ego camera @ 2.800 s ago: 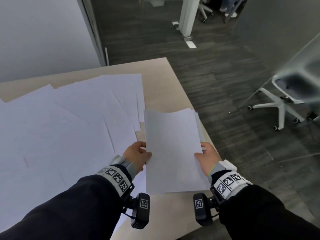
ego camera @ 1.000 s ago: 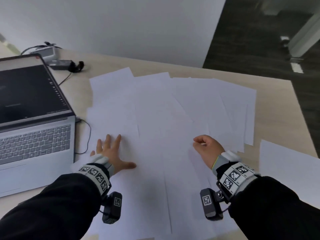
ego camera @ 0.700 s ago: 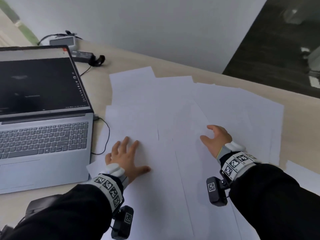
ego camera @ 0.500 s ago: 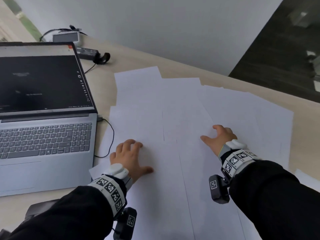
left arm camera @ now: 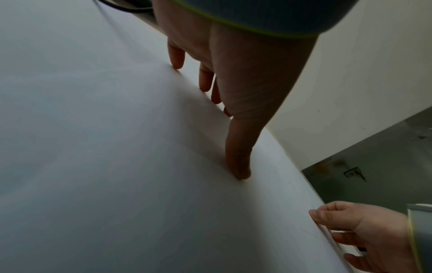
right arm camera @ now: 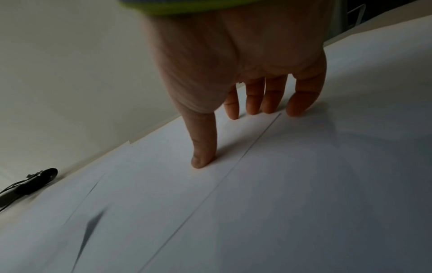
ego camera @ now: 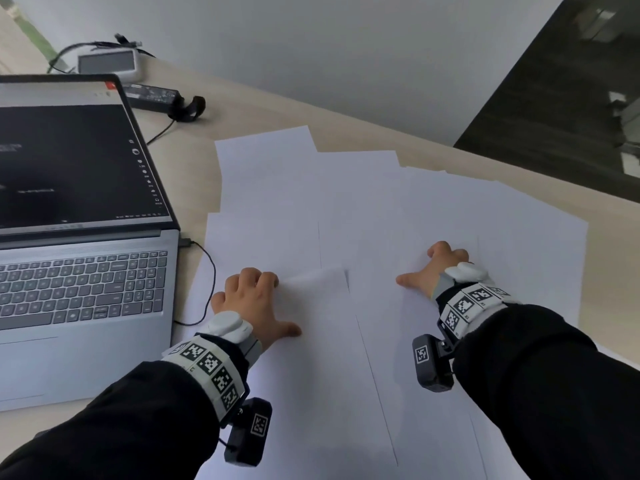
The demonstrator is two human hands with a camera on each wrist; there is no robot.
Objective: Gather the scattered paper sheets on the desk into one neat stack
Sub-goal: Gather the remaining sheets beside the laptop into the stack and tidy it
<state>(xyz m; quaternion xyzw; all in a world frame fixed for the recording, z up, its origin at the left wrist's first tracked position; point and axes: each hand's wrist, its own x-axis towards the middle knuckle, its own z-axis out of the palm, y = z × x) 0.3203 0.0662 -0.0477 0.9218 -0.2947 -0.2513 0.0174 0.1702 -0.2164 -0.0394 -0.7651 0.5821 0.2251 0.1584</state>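
Several white paper sheets (ego camera: 346,209) lie overlapping across the beige desk (ego camera: 263,109). My left hand (ego camera: 254,299) rests on the sheets near the laptop, with fingers bent and fingertips down. Beside its knuckles one sheet's edge (ego camera: 318,280) bulges up slightly. In the left wrist view the left hand (left arm camera: 222,129) presses thumb and fingertips onto the paper (left arm camera: 93,147). My right hand (ego camera: 436,268) lies further right with its thumb spread. In the right wrist view the right hand (right arm camera: 229,133) sets its fingertips (right arm camera: 254,109) along a sheet edge on the paper (right arm camera: 280,184). Neither hand holds a sheet.
An open grey laptop (ego camera: 79,237) stands at the left, with a black cable (ego camera: 207,271) curving beside the paper. A black power brick (ego camera: 152,95) and a small white device (ego camera: 107,65) sit at the back left. The desk's far edge meets a white wall, with dark floor beyond on the right.
Earlier both hands held a sheaf at the desk's right end; now they rest on the scattered sheets. In the last second the left fingers curled from flat, and the right hand spread out.
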